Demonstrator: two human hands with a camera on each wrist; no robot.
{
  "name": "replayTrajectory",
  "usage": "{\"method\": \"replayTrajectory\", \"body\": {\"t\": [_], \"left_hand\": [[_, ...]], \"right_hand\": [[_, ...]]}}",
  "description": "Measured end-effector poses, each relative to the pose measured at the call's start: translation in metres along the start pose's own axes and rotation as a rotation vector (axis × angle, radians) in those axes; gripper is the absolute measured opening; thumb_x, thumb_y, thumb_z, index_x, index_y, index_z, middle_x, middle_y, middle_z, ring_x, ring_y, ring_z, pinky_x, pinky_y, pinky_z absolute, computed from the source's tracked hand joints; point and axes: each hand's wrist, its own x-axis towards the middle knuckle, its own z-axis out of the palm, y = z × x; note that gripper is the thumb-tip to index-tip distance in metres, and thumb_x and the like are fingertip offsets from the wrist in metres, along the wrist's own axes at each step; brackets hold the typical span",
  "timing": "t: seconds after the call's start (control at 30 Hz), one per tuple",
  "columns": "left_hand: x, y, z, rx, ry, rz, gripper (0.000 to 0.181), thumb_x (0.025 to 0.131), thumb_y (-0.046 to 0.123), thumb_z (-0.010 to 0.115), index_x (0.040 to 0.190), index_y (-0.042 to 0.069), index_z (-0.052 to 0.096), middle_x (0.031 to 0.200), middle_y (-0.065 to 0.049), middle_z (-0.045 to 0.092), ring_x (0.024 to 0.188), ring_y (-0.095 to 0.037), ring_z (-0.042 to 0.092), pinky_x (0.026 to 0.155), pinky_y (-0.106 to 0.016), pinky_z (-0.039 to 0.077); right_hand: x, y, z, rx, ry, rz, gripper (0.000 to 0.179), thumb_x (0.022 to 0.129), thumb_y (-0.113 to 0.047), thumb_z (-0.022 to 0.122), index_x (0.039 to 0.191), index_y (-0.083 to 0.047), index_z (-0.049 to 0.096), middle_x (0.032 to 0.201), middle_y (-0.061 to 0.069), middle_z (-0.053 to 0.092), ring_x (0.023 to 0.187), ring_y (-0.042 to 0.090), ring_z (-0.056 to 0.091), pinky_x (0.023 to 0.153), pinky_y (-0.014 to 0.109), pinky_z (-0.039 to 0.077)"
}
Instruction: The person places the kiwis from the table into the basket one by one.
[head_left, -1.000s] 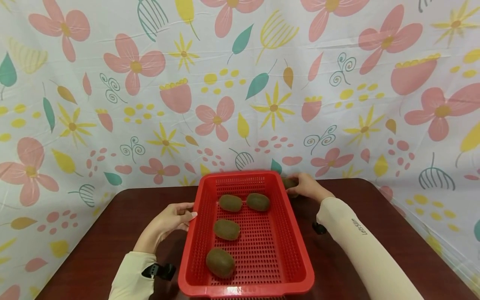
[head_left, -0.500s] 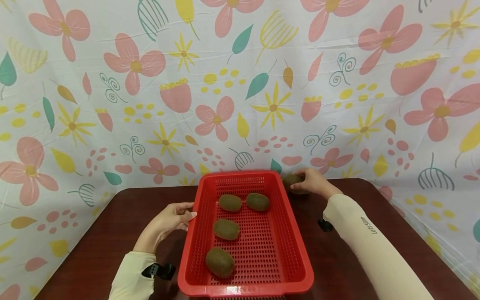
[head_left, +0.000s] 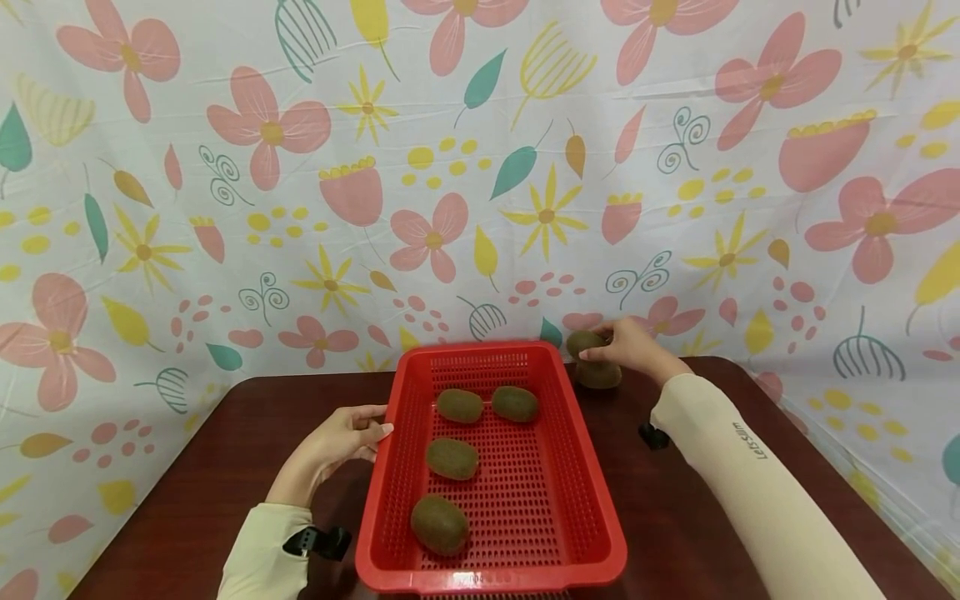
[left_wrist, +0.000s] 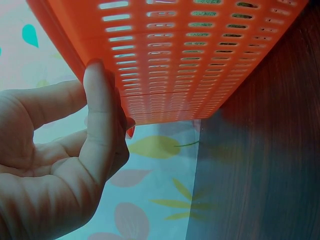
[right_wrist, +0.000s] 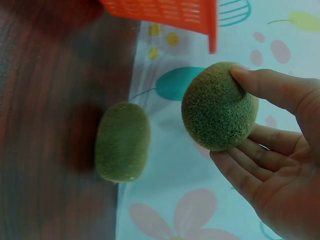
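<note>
My right hand (head_left: 632, 346) grips a brown fuzzy kiwi (right_wrist: 220, 107) between thumb and fingers, raised just beyond the basket's far right corner. A second kiwi (right_wrist: 123, 142) lies on the table, below the held one in the head view. On the opposite side, my left hand (head_left: 341, 437) holds the left rim of the red plastic basket (head_left: 491, 579); bent fingers (left_wrist: 97, 115) touch its slotted wall in the left wrist view. Several kiwis rest inside, including one at the near left (head_left: 440, 525), one mid-left (head_left: 452, 459) and one at the far right (head_left: 515, 404).
The dark wooden table (head_left: 712, 500) extends to both sides of the basket. Right behind its far edge hangs a white cloth (head_left: 480, 275) printed with flowers and leaves. The forearms wear pale sleeves (head_left: 742, 475) and black wrist straps (head_left: 318, 543).
The right hand has moved a little right and up, lifting one kiwi off the table beside the basket. Another kiwi has come into sight beneath it. The left hand and basket stay put.
</note>
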Motion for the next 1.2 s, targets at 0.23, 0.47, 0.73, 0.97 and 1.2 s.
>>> {"method": "replayTrajectory", "body": {"t": [0.23,0.47,0.73,0.97,1.2], "left_hand": [[0.000,0.001,0.001,-0.004,0.013,-0.008,0.058,0.097,0.011,0.058,0.144,-0.011,0.033,0.110,-0.020,0.061,0.078,-0.023,0.065,0.072,-0.038,0.057],[0.000,0.001,0.000,0.003,-0.008,0.001,0.059,0.097,0.013,0.058,0.144,-0.011,0.031,0.106,-0.018,0.061,0.078,-0.023,0.065,0.073,-0.038,0.057],[0.000,0.002,0.000,0.002,-0.009,-0.004,0.060,0.097,0.013,0.058,0.144,-0.011,0.031,0.106,-0.018,0.061,0.078,-0.023,0.065,0.073,-0.039,0.057],[0.000,0.002,0.000,0.002,-0.007,-0.005,0.059,0.097,0.014,0.059,0.144,-0.011,0.032,0.100,-0.016,0.061,0.078,-0.023,0.065,0.072,-0.038,0.057],[0.000,0.002,0.000,-0.005,-0.002,-0.007,0.059,0.097,0.012,0.059,0.144,-0.011,0.032,0.105,-0.018,0.061,0.078,-0.023,0.065,0.072,-0.038,0.057]], "right_hand": [[0.004,-0.017,-0.009,-0.013,0.002,-0.005,0.045,0.084,-0.027,0.075,0.115,0.005,0.066,0.100,0.017,0.069,0.084,0.026,0.063,0.069,0.035,0.052],[0.009,-0.039,-0.010,-0.005,-0.012,-0.045,0.053,0.085,-0.026,0.074,0.121,0.010,0.061,0.112,0.024,0.066,0.101,0.036,0.063,0.085,0.048,0.052],[0.019,-0.062,-0.001,-0.021,-0.023,-0.052,0.049,0.082,-0.028,0.077,0.115,0.006,0.066,0.103,0.019,0.070,0.096,0.031,0.065,0.081,0.043,0.054],[0.026,-0.081,0.007,-0.050,-0.063,-0.059,0.053,0.080,-0.029,0.078,0.118,0.006,0.065,0.111,0.020,0.067,0.104,0.033,0.062,0.087,0.045,0.051],[0.030,-0.096,0.022,-0.019,-0.134,-0.078,0.054,0.080,-0.027,0.078,0.120,0.006,0.063,0.117,0.021,0.064,0.108,0.034,0.060,0.088,0.044,0.052]]}}
